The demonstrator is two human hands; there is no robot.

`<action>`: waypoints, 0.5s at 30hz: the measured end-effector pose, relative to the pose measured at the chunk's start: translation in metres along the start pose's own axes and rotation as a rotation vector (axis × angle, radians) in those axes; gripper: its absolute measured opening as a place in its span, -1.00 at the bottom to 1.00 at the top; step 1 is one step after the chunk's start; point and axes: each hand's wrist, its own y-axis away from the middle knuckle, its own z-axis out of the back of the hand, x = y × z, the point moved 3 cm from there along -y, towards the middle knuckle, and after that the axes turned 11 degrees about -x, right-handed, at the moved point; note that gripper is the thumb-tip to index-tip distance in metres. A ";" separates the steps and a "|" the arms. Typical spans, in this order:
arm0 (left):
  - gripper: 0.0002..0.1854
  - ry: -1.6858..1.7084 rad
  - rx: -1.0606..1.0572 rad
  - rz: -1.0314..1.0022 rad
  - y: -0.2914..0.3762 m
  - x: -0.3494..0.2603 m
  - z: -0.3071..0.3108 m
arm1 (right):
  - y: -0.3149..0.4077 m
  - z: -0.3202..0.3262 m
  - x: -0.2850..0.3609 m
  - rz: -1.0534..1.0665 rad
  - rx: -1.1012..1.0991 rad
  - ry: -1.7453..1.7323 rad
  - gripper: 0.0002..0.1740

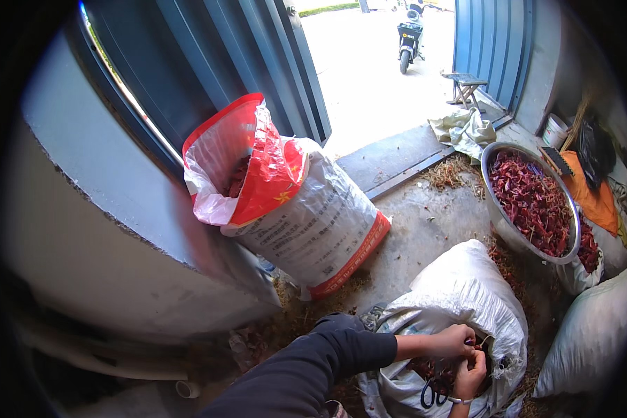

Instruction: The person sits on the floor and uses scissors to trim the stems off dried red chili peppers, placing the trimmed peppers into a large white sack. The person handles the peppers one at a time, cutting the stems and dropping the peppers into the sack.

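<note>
A white woven sack (pixel 462 282) lies before me, its mouth rolled open around dark red dried chillies (pixel 429 368). My left hand (pixel 455 340), at the end of a dark sleeve, reaches over that mouth from the left. Close below it is my right hand (pixel 471 372), with a pale band at the wrist. Both sets of fingertips meet and pinch a small dark red piece, seemingly a dried chilli; the fingers partly hide it. Black scissor handles (pixel 432 395) show just left of my right wrist; their blades cannot be made out.
A metal basin (pixel 575 251) heaped with dried red pieces stands at right, near another white sack (pixel 590 334). A tall red-and-white printed sack (pixel 313 219) leans by the blue metal door (pixel 214 57). Stems (pixel 449 172) litter the floor. A folding stool (pixel 466 83) and scooter (pixel 410 39) stand beyond.
</note>
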 end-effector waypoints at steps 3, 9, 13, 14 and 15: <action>-0.67 0.076 -0.026 -0.037 -0.002 -0.002 -0.002 | -0.002 0.006 -0.004 0.004 0.020 -0.111 -0.97; -0.74 0.083 0.040 -0.092 0.000 -0.008 -0.007 | -0.009 0.019 -0.026 -0.362 -0.146 -0.338 -0.77; -0.78 0.070 0.025 -0.098 0.003 -0.012 -0.006 | -0.006 0.022 -0.029 -0.419 -0.105 -0.398 -0.77; -0.79 0.054 0.015 -0.106 0.003 -0.013 -0.003 | -0.006 0.022 -0.025 -0.433 -0.117 -0.392 -0.78; -0.80 0.044 0.011 -0.116 0.002 -0.014 -0.002 | -0.007 0.023 -0.018 -0.447 -0.135 -0.381 -0.78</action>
